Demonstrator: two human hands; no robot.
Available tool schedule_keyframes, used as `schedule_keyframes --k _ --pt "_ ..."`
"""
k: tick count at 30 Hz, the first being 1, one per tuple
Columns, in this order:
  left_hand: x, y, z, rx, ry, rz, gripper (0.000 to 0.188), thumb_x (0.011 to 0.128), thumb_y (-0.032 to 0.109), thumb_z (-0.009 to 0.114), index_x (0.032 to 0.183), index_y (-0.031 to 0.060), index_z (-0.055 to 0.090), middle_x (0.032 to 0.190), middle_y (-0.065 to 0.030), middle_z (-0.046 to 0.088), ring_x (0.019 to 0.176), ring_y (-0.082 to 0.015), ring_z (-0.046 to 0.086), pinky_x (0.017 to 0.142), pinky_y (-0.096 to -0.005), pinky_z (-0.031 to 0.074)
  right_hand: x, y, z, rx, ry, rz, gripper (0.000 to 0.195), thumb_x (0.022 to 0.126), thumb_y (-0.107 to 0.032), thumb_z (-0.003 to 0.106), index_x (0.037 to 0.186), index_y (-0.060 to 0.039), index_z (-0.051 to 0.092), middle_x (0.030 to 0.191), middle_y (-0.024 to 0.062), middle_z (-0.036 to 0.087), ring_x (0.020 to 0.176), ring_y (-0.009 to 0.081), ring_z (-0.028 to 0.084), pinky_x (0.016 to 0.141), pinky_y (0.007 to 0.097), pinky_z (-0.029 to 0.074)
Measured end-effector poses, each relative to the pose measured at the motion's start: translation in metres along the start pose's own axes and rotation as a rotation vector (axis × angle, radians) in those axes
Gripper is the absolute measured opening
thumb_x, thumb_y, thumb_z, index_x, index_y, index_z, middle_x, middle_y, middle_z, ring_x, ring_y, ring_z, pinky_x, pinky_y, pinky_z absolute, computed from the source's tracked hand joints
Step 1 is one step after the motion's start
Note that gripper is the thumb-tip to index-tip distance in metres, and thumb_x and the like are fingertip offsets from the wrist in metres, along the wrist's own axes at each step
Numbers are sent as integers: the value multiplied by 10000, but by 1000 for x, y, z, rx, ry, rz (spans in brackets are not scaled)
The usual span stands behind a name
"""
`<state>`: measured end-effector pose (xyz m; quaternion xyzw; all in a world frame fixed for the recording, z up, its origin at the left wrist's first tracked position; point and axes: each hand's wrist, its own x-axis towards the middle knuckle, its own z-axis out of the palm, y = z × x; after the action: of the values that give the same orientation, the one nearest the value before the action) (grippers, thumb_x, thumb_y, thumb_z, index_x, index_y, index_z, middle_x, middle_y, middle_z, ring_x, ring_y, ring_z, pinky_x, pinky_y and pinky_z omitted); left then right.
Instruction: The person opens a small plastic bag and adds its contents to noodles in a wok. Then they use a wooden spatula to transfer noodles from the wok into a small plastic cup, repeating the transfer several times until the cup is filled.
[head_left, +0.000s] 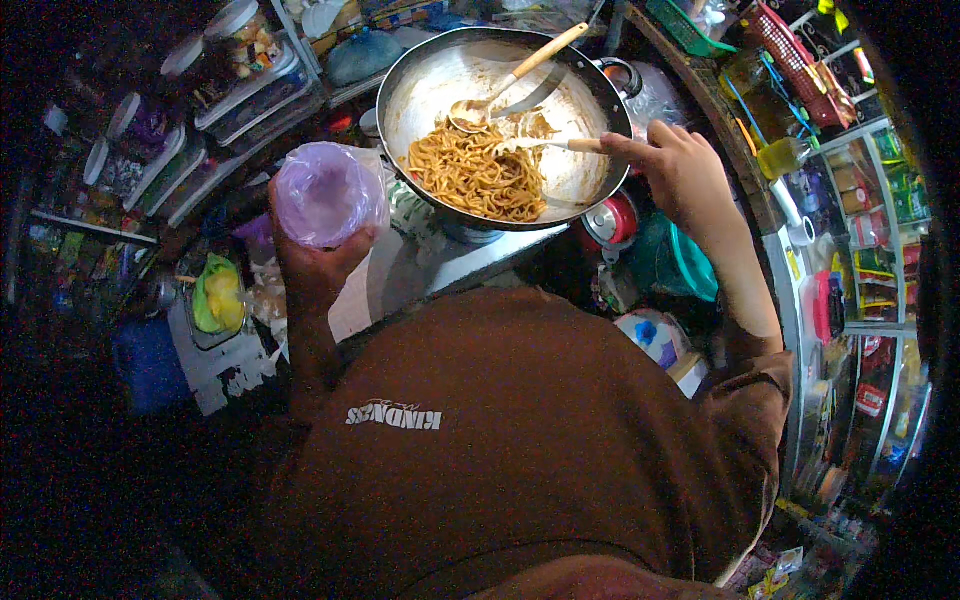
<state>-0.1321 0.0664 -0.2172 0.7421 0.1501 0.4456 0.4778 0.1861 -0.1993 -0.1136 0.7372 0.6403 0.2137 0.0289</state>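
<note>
My left hand (319, 259) holds a round container lined with a purple-tinted plastic bag (328, 196), left of the wok; its bottom shows no food that I can make out. A wide wok (450, 90) contains a heap of brown sauced noodles (480, 176) on its near left side. In my right hand (679, 169) is the wooden handle of a fork (581, 145), whose tines touch the noodles. A spoon with a wooden handle (551, 51) rests in the wok, its bowl at the far edge of the heap.
Lidded containers (244, 45) line a shelf at upper left. Green vegetables lie in a glass dish (217, 296) at left. A red pot with a lid (609, 221) and a teal basin (694, 259) sit below the wok's right side. Shelves of packets (874, 225) stand at right.
</note>
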Motion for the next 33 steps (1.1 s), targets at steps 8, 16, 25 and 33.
schedule_keyframes --k 8,16,25,33 --pt "-2 -10 2 -230 11 -64 878 650 64 838 1396 49 375 1286 -117 543 1206 -240 548 1058 -423 441 -5 -9 -36 78 -411 81 404 893 -81 559 1242 -253 667 943 98 645 878 305 662 749 427 522" --pt "-4 -18 -2 -160 56 -54 906 641 48 845 1410 38 365 1282 -132 548 1187 -259 563 1049 -432 451 29 8 -17 138 -617 152 386 885 -107 595 1220 -279 684 934 92 648 873 311 660 808 464 498" --pt "3 -1 6 -172 27 -26 838 640 39 840 1359 43 409 1251 -129 574 1164 -253 582 1041 -429 457 24 -19 0 -24 -68 1 235 869 -146 668 1039 -302 713 838 44 567 930 239 609 1017 515 319" --pt "8 12 9 -109 27 -46 799 642 70 821 1335 46 423 1245 -134 572 1166 -250 583 1038 -429 460 54 16 36 184 -547 116 197 932 -300 631 1109 -284 717 972 16 726 942 206 662 917 459 324"
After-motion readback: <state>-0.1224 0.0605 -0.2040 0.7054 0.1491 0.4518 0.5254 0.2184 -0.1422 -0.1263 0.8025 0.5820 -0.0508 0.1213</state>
